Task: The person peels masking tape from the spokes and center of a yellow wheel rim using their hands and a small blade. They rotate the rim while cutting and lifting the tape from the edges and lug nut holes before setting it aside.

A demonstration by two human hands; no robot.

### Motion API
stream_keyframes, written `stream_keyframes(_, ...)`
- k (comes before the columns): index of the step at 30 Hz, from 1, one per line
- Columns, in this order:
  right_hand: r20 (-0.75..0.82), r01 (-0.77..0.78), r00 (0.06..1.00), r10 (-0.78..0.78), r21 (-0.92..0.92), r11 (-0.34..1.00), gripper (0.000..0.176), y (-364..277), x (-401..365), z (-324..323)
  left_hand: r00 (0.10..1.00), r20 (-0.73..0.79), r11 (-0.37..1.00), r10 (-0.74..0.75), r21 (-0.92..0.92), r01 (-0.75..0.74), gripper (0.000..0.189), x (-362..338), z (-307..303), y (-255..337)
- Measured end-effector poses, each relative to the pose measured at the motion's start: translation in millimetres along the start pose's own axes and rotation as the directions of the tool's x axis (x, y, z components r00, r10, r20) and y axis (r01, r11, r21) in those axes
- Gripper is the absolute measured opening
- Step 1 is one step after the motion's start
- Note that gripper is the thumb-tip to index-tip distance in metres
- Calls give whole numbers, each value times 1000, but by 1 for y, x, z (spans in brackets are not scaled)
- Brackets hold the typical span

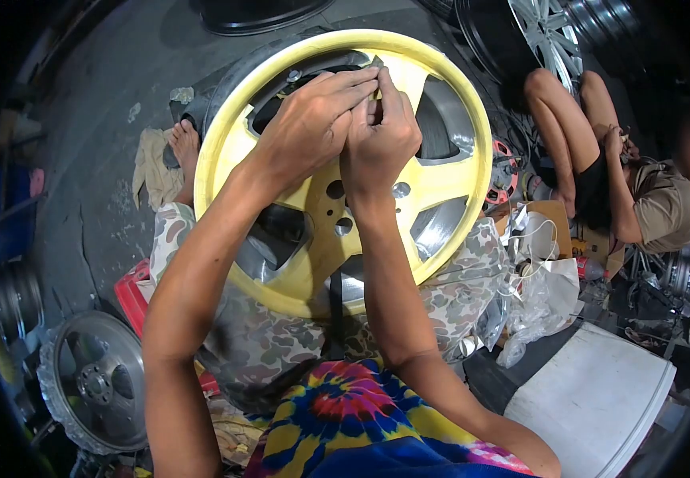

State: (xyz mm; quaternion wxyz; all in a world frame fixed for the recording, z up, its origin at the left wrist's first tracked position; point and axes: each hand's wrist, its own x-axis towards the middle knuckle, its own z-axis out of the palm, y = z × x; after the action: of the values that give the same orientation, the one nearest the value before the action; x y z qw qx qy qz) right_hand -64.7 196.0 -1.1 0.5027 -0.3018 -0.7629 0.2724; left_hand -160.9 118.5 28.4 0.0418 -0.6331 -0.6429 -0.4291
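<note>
Nearest is the person's tie-dye shirt [353, 402], with camouflage trousers [269, 338] just beyond it. To the near left stands a bare grey wheel [94, 382]; to the near right lies a white panel [592, 390].

The yellow wheel [325, 231] sits in the middle, between the person's legs, its spoked face turned up. Its width seems well braced by the thighs; snug, even pressure from both legs should stop it rocking under the hands.

The left hand [305, 131] and right hand [383, 135] meet over the far part of the wheel, above a spoke near the rim. Their fingertips are drawn together, and a small dark piece [377, 61] juts just past them. Which hand clamps it I cannot tell, as the fingers overlap.

For good control, a short, light pinch close to the piece's tip looks best, with the other hand steadying it. Wrists held low and nails clear of the yellow face would help avoid scuffs, and shifting the arms' shadow would show the detail better.

Farther off, a beige cloth [152, 163] lies left, a co-worker [672, 203] sits right, and a black rim [265, 16] rests at the far edge.
</note>
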Motion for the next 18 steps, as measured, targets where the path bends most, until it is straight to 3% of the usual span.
stream_keyframes(6, 36, 74, 997, -74, 12, 997, 40, 2, 3, -5, 999, -4, 997, -53, -52, 53, 42, -4, 1, 1)
stream_keyframes(11, -6, -75, 997, 76, 117, 990, 39, -5, 0, -3, 1000, -17, 1000, 8, -18, -9, 40, -3, 5, 0)
stream_keyframes(18, -28, -21, 999, 23, 71, 997, 41, -2, 3, 4, 999, -32, 998, -35, -60, 33, 38, -1, 3, 0)
